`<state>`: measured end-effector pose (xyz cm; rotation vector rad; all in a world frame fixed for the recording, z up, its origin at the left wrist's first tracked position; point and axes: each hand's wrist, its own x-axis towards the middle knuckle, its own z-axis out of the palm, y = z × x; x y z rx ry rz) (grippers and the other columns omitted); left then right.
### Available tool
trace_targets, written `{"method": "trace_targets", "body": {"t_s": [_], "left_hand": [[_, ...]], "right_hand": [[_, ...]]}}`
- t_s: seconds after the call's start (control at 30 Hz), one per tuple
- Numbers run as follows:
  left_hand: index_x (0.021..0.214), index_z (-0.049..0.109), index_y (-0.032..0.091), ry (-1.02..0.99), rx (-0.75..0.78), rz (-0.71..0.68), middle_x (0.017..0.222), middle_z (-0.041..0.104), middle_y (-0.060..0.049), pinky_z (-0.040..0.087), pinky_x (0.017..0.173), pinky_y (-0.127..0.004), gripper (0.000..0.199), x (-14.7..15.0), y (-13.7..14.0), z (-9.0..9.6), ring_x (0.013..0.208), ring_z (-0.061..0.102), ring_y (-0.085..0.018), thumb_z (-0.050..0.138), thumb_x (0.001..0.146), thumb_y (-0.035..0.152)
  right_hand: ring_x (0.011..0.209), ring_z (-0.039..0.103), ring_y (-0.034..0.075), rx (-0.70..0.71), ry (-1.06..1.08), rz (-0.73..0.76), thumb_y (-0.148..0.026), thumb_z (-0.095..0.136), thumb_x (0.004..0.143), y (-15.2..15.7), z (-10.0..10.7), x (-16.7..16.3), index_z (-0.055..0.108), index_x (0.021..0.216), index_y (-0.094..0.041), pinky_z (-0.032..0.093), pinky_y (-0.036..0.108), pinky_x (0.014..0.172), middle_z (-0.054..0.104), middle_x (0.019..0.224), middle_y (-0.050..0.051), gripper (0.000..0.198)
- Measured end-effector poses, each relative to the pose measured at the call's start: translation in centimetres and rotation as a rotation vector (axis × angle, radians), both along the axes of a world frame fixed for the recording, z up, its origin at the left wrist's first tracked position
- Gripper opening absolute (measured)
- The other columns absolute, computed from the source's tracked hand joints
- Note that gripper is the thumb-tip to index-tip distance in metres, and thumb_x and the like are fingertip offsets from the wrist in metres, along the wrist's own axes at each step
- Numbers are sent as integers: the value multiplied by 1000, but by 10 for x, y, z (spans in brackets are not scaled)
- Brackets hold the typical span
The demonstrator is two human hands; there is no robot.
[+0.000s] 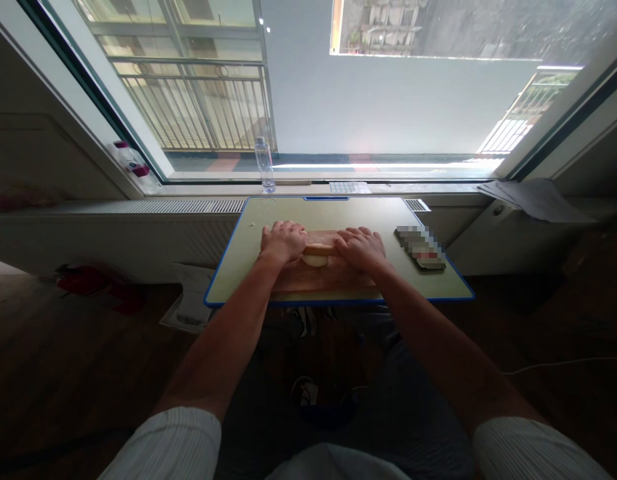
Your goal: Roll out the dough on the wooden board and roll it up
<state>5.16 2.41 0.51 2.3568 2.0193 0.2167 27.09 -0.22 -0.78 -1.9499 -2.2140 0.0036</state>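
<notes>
A wooden rolling pin lies crosswise over a wooden board. Under its middle shows a round piece of pale dough, its near edge sticking out toward me. My left hand is closed over the pin's left end, and my right hand is wrapped over the right end. Both palms face down, hiding the pin's ends. The board rests on a small yellow-green table with a blue edge.
A phone with a blurred screen lies on the table's right side. Small crumbs dot its left side. Beyond, a clear bottle stands on the windowsill, with papers to the right. A red fire extinguisher is on the left.
</notes>
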Motion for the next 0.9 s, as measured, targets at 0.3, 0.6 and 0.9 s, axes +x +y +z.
{"method": "trace_targets", "body": {"t_s": [0.3, 0.6, 0.9], "left_hand": [[139, 73, 31, 18, 62, 11, 151, 69, -5, 45, 116, -50, 50, 0, -22, -1, 136, 60, -30, 33, 110, 43], [134, 76, 30, -36, 149, 14, 147, 72, -5, 47, 115, -50, 49, -3, -38, -11, 133, 63, -31, 35, 110, 42], [137, 74, 30, -81, 116, 8, 153, 69, -2, 44, 124, -48, 49, -7, -41, -15, 143, 58, -28, 35, 110, 43]], "right_hand": [[139, 55, 31, 55, -11, 0, -46, 33, 112, -19, 2, -5, 73, 136, -32, 38, 54, 119, 68, 153, 3, 48], [149, 48, 31, 106, -34, -7, -49, 36, 113, -30, -5, -6, 67, 149, -31, 36, 52, 122, 62, 161, 4, 51], [149, 48, 32, 64, -29, -8, -51, 34, 112, -35, -1, -8, 64, 153, -32, 36, 53, 122, 61, 162, 4, 54]]}}
